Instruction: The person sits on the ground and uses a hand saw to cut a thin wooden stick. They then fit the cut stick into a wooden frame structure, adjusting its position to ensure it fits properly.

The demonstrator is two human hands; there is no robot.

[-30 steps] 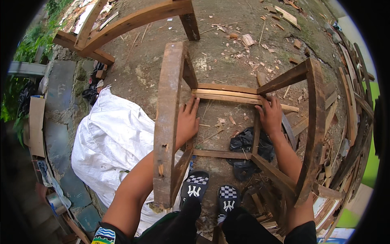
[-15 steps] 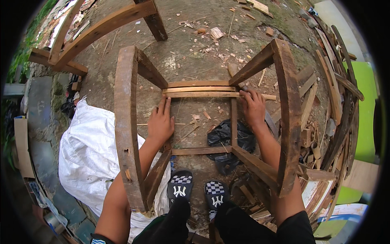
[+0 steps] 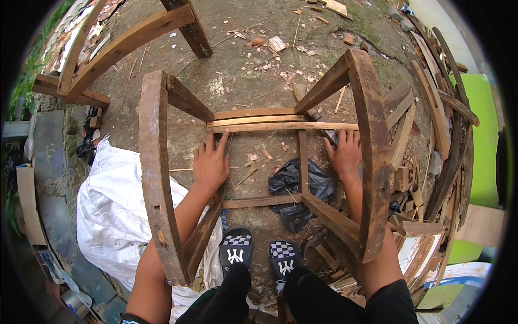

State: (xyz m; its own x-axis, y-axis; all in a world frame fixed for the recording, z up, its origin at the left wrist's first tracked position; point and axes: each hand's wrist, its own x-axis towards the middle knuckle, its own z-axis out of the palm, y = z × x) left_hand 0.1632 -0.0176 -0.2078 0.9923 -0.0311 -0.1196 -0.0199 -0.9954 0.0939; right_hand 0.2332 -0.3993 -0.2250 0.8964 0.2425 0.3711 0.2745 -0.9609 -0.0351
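Note:
A dark, rough wooden frame point(image 3: 155, 178), shaped like a stool or chair frame, stands before me, and both my forearms reach in between its side pieces. Along its far rail point(image 3: 253, 113) lies a pale thin wooden strip point(image 3: 280, 126), with another strip point(image 3: 259, 120) just behind it. My left hand point(image 3: 211, 164) has its fingers spread, the tips touching the near strip by its left end. By that strip's right end is my right hand point(image 3: 345, 156), thumb apart, fingertips against the strip's near edge without wrapping round it.
A white sack point(image 3: 113, 210) lies at the left and a black plastic bag point(image 3: 302, 186) under the frame. Scrap boards point(image 3: 453, 151) pile up at the right. Another wooden frame point(image 3: 129, 48) stands at the far left. Wood chips litter the ground around my sandals point(image 3: 235, 245).
My right hand has slid rightward along the strip, away from the frame's inner corner, and its fingers have loosened. The left hand stays at the left end, fingers spread wider.

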